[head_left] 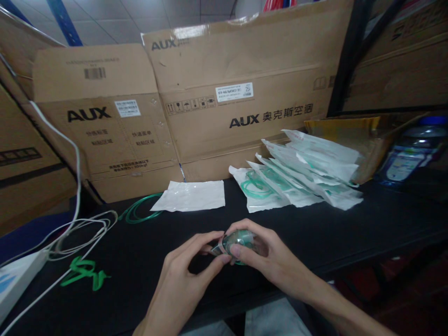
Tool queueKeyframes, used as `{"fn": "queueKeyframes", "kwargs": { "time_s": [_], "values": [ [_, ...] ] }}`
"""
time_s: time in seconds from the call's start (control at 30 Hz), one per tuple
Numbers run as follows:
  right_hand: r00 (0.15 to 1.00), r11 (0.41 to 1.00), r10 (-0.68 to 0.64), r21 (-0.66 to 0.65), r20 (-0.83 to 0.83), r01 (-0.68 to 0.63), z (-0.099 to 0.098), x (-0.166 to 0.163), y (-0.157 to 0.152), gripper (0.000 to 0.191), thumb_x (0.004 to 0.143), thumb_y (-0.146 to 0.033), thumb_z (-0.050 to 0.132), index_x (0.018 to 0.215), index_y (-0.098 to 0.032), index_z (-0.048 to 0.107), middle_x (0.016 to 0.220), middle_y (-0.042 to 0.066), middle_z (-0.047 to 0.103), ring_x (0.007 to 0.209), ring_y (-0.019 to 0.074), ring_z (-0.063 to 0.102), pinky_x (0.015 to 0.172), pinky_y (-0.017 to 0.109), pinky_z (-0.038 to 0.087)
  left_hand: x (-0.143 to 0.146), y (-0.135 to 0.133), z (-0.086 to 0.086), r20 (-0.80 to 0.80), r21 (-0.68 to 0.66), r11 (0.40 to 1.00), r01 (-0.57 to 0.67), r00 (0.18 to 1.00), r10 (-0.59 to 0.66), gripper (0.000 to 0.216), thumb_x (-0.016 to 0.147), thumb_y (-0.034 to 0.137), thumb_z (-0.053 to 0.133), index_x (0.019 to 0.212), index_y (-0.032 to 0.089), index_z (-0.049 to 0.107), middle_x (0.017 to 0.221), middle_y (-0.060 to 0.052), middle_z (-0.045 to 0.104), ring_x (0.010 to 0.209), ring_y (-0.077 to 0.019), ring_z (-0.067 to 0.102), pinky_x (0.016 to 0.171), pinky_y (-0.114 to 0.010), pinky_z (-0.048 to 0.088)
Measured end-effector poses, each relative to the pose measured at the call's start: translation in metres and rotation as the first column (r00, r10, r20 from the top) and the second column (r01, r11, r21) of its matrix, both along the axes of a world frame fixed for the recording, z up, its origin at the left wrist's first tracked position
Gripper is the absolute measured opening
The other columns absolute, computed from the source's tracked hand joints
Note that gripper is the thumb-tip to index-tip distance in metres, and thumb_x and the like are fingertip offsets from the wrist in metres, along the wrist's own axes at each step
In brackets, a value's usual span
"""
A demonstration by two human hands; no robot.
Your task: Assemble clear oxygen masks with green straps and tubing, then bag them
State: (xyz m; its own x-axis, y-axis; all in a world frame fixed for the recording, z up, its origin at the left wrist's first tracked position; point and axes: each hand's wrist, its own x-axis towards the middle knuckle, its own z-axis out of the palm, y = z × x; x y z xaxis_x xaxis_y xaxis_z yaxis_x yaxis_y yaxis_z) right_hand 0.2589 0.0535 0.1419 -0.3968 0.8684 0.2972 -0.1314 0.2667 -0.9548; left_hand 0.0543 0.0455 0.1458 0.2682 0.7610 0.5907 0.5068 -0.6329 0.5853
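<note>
A clear green plastic mask piece [238,240] is held between both hands above the near edge of the black table [350,233]. My right hand [266,256] wraps around it from the right, fingers curled over its top. Fingertips of my left hand [191,270] pinch its left end. Much of the piece is hidden by the fingers. A stack of sealed white pouches [304,175] with green tubing inside lies at the back right. One flat empty white pouch [192,196] lies at the back centre, with a coil of green tubing [138,212] to its left.
Large AUX cardboard boxes [217,93] wall the back of the table. White cables [77,228] and a green strap [84,273] lie at the left, beside a white box [14,284]. A water bottle [409,154] and an open carton [364,135] stand at the right.
</note>
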Motion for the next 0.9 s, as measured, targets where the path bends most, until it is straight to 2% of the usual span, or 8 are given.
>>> {"fn": "queueKeyframes", "kwargs": {
  "time_s": [0.13, 0.43, 0.67, 0.8, 0.9],
  "values": [
    [1.0, 1.0, 0.017, 0.003, -0.01, -0.017, 0.0029, 0.0001, -0.0012, 0.024, 0.093, -0.038, 0.069, 0.107, -0.02, 0.063, 0.097, 0.002, 0.065, 0.087, 0.0156, 0.061, 0.08, 0.028, 0.048, -0.0007, 0.0004, -0.0015, 0.004, -0.03, 1.0, 0.008, 1.0, -0.008, 0.03, 0.084, 0.026, 0.079, 0.113, 0.031, 0.076, 0.105, 0.002, 0.08, 0.089, -0.0169, 0.077, 0.082, -0.022, 0.061],
    [0.999, 0.999, 0.026, -0.034, -0.03, -0.027, 0.0024, 0.0005, -0.0023, 0.028, 0.091, -0.042, 0.07, 0.106, -0.019, 0.061, 0.092, 0.001, 0.059, 0.084, 0.0144, 0.058, 0.077, 0.026, 0.047, -0.003, 0.0025, -0.0024, 0.006, 0.008, 0.999, 0.038, 0.999, -0.038, 0.02, 0.091, 0.027, 0.071, 0.11, 0.029, 0.078, 0.104, 0.0, 0.08, 0.09, -0.0182, 0.077, 0.081, -0.022, 0.06],
    [0.998, 0.999, 0.034, -0.041, -0.044, -0.035, -0.0004, 0.0007, -0.0007, 0.03, 0.088, -0.039, 0.074, 0.109, -0.021, 0.062, 0.096, 0.001, 0.062, 0.089, 0.0157, 0.061, 0.082, 0.029, 0.049, -0.0039, -0.001, -0.0024, -0.027, -0.061, 0.998, -0.015, 1.0, 0.014, 0.024, 0.096, 0.034, 0.064, 0.115, 0.027, 0.076, 0.108, -0.002, 0.079, 0.095, -0.0196, 0.076, 0.085, -0.024, 0.06],
    [1.0, 1.0, 0.014, -0.008, -0.02, -0.014, -0.0002, 0.0001, 0.0002, 0.033, 0.085, -0.036, 0.078, 0.112, -0.022, 0.064, 0.102, 0.001, 0.065, 0.093, 0.0158, 0.063, 0.083, 0.027, 0.049, -0.0027, -0.0009, -0.0011, 0.057, -0.174, 0.984, -0.047, 0.997, 0.058, 0.026, 0.094, 0.039, 0.065, 0.114, 0.026, 0.073, 0.101, -0.001, 0.079, 0.088, -0.018, 0.076, 0.076, -0.022, 0.061],
    [0.998, 0.998, 0.01, 0.055, 0.059, -0.014, 0.0004, -0.0015, -0.0015, 0.033, 0.083, -0.032, 0.08, 0.112, -0.022, 0.067, 0.105, 0.002, 0.069, 0.097, 0.0174, 0.064, 0.086, 0.028, 0.05, -0.0025, -0.0002, 0.0006, 0.126, -0.272, 0.959, -0.081, 0.985, 0.119, 0.023, 0.094, 0.044, 0.064, 0.094, 0.022, 0.071, 0.081, 0.001, 0.075, 0.073, -0.0155, 0.073, 0.064, -0.019, 0.058]
  ]
}}
